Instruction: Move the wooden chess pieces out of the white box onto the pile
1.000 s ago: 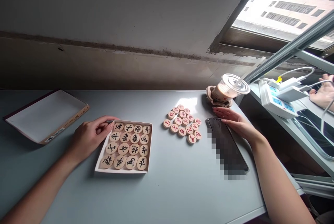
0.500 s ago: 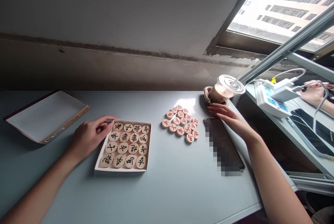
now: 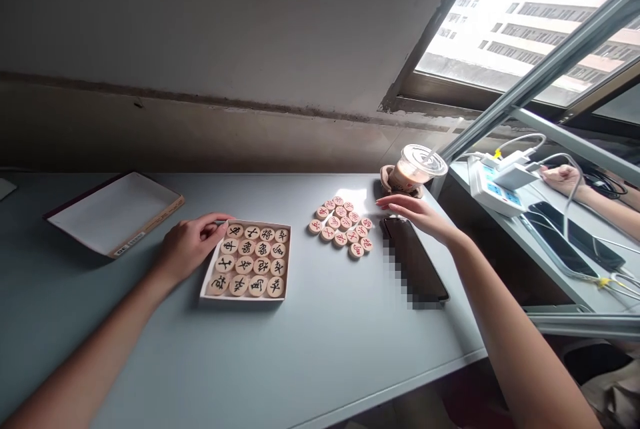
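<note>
— Tray point(image 3: 243, 297) of wooden discs point(image 3: 253, 259), where is it?
— On the desk point(image 3: 310, 349), in front of the person, filled with black-marked pieces in neat rows.
— And the left hand point(image 3: 193, 245)?
— At the tray's far left corner. The fingers point(image 3: 215, 219) are curled against the rim; I cannot tell if they really pinch it.
— How would it handle?
— I think light, thin card, a little soft. The pieces lie loose, so better to take it at two opposite walls and keep it level.
— The right hand point(image 3: 417, 212)?
— Released and flat, holding nothing, above the far end of a dark phone point(image 3: 417, 265), near red-marked discs point(image 3: 341, 229) and a lidded cup point(image 3: 415, 172).
</note>
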### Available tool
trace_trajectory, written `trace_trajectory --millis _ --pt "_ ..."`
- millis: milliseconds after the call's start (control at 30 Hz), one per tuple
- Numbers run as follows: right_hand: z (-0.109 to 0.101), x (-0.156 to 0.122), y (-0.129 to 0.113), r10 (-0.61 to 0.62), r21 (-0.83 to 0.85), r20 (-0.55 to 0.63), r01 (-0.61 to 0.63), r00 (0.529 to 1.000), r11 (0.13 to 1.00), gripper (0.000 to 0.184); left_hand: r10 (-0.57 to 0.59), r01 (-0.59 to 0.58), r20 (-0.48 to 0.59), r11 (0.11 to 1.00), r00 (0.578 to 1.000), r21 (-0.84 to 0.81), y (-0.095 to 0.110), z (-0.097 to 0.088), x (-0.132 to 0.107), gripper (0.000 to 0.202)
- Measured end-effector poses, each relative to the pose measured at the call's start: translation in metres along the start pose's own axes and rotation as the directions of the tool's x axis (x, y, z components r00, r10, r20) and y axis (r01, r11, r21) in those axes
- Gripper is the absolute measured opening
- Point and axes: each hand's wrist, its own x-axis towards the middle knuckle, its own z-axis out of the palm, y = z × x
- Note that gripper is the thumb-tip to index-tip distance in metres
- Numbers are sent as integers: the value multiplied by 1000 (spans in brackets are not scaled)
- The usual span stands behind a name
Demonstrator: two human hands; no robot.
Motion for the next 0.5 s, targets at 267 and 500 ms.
trace_trajectory --millis 267,500 --pt "87 0 -92 -327 -169 45 330 944 929 34 74 -76 54 997 996 19 6 -6 -3 39" --pt "181 27 -170 -501 -664 270 536 822 521 35 138 -138 51 990 989 -3 -2 -6 -4 37"
